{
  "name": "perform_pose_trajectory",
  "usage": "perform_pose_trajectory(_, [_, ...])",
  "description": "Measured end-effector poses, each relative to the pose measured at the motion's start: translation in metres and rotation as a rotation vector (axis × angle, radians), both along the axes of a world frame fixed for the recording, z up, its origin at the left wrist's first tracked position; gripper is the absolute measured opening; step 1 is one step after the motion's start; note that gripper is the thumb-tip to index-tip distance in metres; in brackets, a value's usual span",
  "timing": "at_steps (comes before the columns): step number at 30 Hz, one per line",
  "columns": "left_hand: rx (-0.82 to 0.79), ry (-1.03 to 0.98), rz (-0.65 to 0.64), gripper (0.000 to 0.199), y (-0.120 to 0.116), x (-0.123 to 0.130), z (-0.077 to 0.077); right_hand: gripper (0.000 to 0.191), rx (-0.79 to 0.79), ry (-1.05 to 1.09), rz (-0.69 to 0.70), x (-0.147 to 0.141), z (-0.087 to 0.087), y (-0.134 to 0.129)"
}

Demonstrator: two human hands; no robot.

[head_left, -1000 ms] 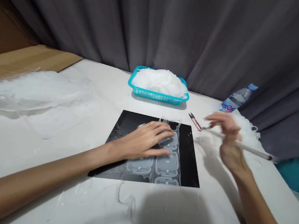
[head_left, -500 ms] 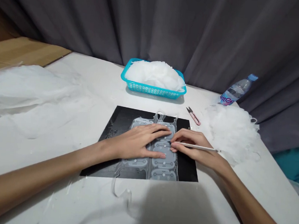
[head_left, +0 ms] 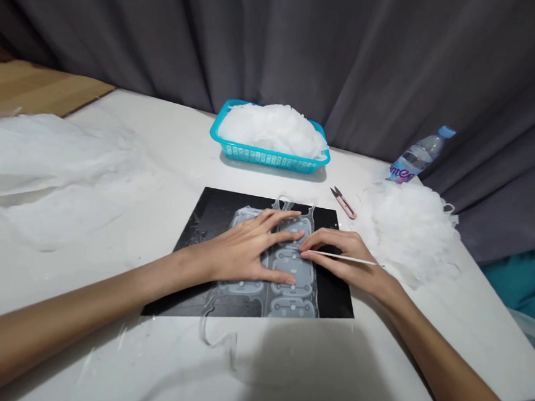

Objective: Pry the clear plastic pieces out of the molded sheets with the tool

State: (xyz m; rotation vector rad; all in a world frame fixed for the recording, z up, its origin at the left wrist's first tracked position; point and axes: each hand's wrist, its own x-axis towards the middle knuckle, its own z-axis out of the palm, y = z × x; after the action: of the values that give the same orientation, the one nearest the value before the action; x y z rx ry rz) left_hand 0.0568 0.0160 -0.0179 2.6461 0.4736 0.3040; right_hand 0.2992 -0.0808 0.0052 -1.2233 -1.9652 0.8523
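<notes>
A translucent sheet of rounded rectangular moulded pieces [head_left: 292,268] lies on a black mat [head_left: 333,301]. My left hand [head_left: 250,243] rests flat across the sheet, fingers spread, hiding much of its left column. At the sheet's right edge, my right hand [head_left: 337,255] pinches a thin white stick-like tool [head_left: 349,257]. The tool's end is at the piece beside my left fingers; its tip is too small to make out. Thin clear strips [head_left: 219,343] trail from the sheet over the mat's front edge.
A blue basket [head_left: 271,157] heaped with white translucent material stands at the back. Pink thread snips [head_left: 345,205] lie near a translucent white pile [head_left: 407,227] on the right, with a water bottle [head_left: 422,154] behind. Whitish film [head_left: 52,171] spreads over the left.
My left fingers have spread further apart on the sheet. The right hand stays by the same piece, with the tool tilted slightly differently. The whole view has shifted a little.
</notes>
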Motion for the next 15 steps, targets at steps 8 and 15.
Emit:
perform_pose_trajectory(8, [-0.062,0.053,0.028,0.087,0.0007,0.0008,0.0028,0.007,0.056,-0.047,-0.02,-0.002,-0.004,-0.0007])
perform_pose_trajectory(15, [-0.065,0.075,0.031,0.083,-0.0005,0.0021,0.0076,0.012,0.176,-0.119,0.048,-0.0061,-0.0042,-0.0049])
